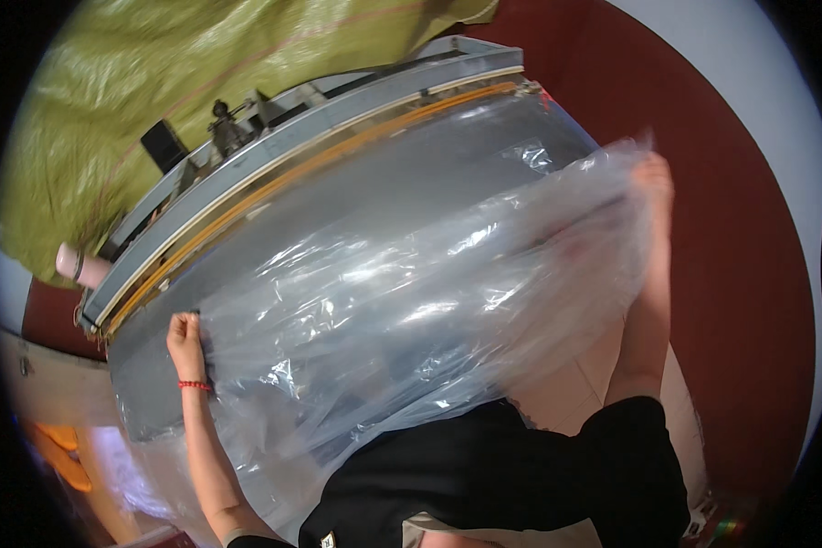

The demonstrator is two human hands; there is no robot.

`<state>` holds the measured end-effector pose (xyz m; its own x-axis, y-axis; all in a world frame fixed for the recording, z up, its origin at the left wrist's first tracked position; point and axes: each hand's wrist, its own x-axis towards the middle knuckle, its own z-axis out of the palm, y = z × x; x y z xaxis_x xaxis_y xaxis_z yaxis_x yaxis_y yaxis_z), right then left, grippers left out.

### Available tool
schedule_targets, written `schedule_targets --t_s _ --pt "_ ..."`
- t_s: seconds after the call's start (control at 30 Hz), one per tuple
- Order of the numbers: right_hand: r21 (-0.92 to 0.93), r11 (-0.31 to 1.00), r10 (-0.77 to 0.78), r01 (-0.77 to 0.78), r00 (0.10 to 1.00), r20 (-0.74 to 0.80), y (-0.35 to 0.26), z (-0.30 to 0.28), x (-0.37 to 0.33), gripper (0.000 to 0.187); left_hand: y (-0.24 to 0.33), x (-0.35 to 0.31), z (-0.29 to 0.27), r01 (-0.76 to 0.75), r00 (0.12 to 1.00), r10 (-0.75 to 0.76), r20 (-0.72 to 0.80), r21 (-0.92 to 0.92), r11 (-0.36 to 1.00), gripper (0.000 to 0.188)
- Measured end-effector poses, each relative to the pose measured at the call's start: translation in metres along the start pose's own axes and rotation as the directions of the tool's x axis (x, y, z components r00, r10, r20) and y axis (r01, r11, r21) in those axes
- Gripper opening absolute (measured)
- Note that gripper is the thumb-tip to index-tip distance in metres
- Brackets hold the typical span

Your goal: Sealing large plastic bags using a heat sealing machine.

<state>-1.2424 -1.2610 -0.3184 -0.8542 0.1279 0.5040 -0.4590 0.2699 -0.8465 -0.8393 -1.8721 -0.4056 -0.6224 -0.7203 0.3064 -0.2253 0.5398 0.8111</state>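
From where I'm standing, the person is leaning over a long, dark grey, flat-topped table [365, 187], and a big sheet of clear, shiny, crinkled plastic film [411, 283] is lying slantwise across its near half, w/ the near edge sagging toward the person's black top [484, 466].

L hand [184, 333], w/ a thin red beaded bracelet [194, 384] at the wrist, is sitting over the table's left end; fingers are pressing together, apparently pinching the film's left edge. R hand [653, 175] is holding the film's right end up, out past the table's right side; fingers look to be closing on a bunched corner, but it's blurry, so can't tell exact grip.

Along the far side a grey metal rail [288, 135] is running, w/ an orange strip [338, 137] just nearer.

Prob. the spreading-out step, I'm guessing. Next move is calling for both hands keeping the edge taut, R end coming down level w/ L, folds getting smoothed ASAP.
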Motion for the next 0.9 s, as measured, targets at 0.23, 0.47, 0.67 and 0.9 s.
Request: schedule_targets --t_s 0.23,0.47,0.67,0.9 --pt "-0.011 0.915 0.396 -0.403 0.894 0.211 0.087 -0.001 -0.052 0.01 0.004 -0.004 0.003 0.072 0.996 -0.072 -0.049 -0.012 0.997 0.01" --pt "-0.338 0.811 0.585 -0.478 0.652 0.482 0.089 -0.035 -0.089 0.011 -0.003 -0.007 -0.001 0.166 0.977 -0.181 -0.116 -0.131 0.977 0.009" --pt "-0.556 0.783 0.622 -0.279 0.348 0.702 0.114 -0.041 -0.099 0.013 -0.013 0.001 -0.001 0.142 0.978 -0.159 -0.132 -0.133 0.981 0.008" --pt "-0.466 0.884 0.178 -0.05 0.956 0.235 0.058 0.051 -0.057 0.031 -0.013 0.003 -0.002 0.165 0.968 -0.179 -0.176 -0.093 0.982 0.007"
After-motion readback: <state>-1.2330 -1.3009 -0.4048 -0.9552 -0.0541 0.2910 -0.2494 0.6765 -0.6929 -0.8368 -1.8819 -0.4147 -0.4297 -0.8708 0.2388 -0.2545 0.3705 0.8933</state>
